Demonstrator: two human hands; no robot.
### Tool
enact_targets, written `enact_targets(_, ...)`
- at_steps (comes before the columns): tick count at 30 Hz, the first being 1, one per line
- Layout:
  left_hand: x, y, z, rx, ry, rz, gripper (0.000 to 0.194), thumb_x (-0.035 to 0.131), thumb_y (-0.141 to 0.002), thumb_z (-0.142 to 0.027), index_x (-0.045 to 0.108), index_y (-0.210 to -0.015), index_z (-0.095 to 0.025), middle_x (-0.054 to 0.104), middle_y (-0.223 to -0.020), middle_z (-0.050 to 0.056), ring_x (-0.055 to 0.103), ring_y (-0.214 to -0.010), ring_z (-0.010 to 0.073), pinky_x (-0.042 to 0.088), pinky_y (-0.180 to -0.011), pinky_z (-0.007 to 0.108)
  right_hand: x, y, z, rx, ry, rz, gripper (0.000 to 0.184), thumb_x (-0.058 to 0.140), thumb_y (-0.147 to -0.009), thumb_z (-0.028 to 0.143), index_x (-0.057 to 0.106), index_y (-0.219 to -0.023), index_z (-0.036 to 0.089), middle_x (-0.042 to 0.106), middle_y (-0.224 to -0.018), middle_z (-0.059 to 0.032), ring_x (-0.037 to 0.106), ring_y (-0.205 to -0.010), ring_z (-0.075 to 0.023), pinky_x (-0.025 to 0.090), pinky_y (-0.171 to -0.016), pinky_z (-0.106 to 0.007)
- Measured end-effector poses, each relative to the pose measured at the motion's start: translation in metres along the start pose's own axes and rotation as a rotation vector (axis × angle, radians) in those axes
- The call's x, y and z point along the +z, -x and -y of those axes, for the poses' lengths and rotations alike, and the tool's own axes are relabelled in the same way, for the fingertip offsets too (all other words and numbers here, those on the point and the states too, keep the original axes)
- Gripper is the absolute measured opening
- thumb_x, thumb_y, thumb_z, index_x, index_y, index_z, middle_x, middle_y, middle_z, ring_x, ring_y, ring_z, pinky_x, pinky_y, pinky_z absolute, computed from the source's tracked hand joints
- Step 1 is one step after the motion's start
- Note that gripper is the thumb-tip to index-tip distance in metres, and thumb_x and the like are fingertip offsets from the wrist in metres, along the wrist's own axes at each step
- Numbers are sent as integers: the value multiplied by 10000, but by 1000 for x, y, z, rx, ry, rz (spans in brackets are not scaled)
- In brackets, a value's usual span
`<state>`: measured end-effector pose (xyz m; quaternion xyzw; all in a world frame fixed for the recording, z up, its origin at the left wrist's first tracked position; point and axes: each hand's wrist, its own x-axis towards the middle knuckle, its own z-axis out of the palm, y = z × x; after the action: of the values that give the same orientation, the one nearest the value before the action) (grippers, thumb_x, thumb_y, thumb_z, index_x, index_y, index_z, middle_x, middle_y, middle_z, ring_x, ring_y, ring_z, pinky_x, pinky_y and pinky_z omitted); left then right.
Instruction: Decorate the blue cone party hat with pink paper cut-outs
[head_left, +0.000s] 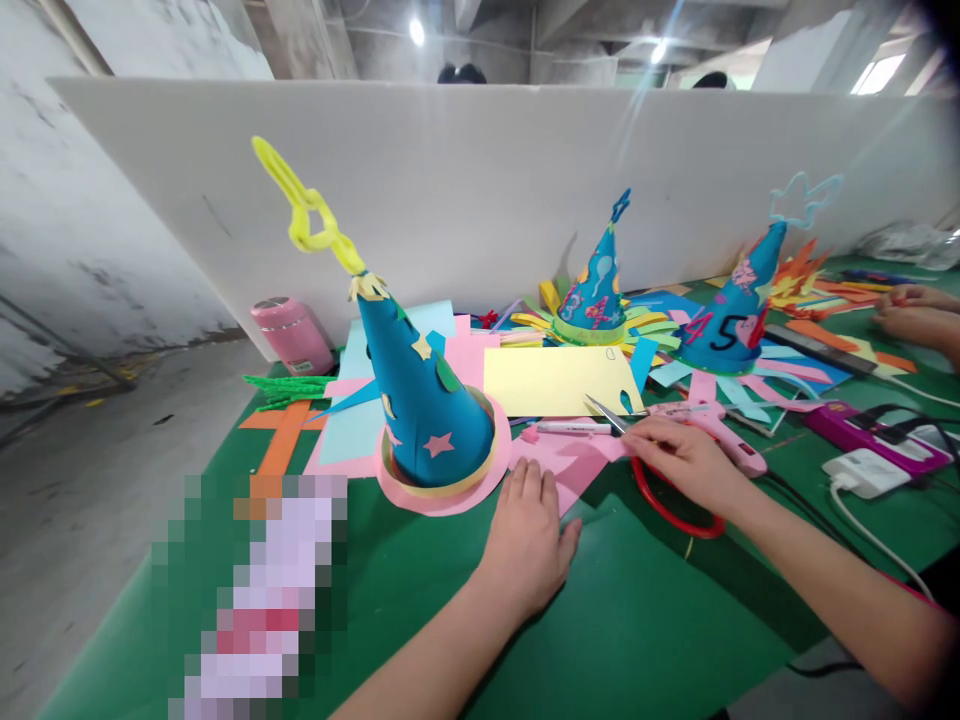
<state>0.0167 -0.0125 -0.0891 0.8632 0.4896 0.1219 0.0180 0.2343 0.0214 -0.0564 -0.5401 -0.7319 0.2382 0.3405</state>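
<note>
My left hand point(529, 530) lies flat and open on the green table, fingertips on a pink paper sheet point(571, 462), right beside a blue cone hat point(420, 380) with a pink brim and a yellow looped topper. My right hand point(679, 455) is closed over red-handled scissors point(660, 490), whose metal blades point left towards a white marker point(574, 427). A yellow paper sheet point(559, 380) lies just behind the blades.
Two more blue cone hats point(600, 285) point(739, 305) stand on coloured paper scraps at the back. A pink glue gun point(720, 430), purple power strip point(862, 435), white adapter point(866, 470), pink cup point(292, 335). Another person's hands point(911, 310) work at right. White partition point(465, 170) behind.
</note>
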Motion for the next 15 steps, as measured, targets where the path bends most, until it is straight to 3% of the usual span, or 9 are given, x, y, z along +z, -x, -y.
enact_targets(4, 5, -8, 1, 0, -4, -13, 535, 378, -829, -392, 429, -1188, 1, 424, -1263, 240, 324, -1206, 342, 291, -971, 462, -5, -10, -1, 289, -456, -295, 181, 599, -716, 377, 629, -741, 201, 575, -671, 14, 525, -606, -139, 432, -505, -232)
enact_targets(7, 5, -8, 3, 5, 28, -28, 514, 392, -826, -385, 456, -1161, 0, 429, -1254, 248, 331, -1199, 349, 289, -970, 473, -1, -15, 4, 353, -708, -404, 182, 646, -669, 382, 622, -740, 217, 549, -672, 25, 498, -565, -115, 410, -463, -214)
enact_targets(11, -4, 0, 3, -8, 204, -143, 461, 436, -810, -344, 461, -1146, -29, 468, -1208, 241, 377, -1159, 346, 305, -944, 499, 12, -15, 15, 308, -791, -404, 165, 644, -667, 382, 613, -711, 226, 543, -668, 24, 494, -577, -112, 419, -496, -221)
enact_targets(15, -25, 8, -3, -182, 703, -329, 597, 527, -766, -359, 311, -1258, -98, 578, -988, 144, 544, -888, 242, 438, -783, 399, 30, -4, 26, 207, -767, -196, 157, 618, -713, 341, 603, -640, 203, 516, -609, 32, 475, -591, -105, 413, -571, -218)
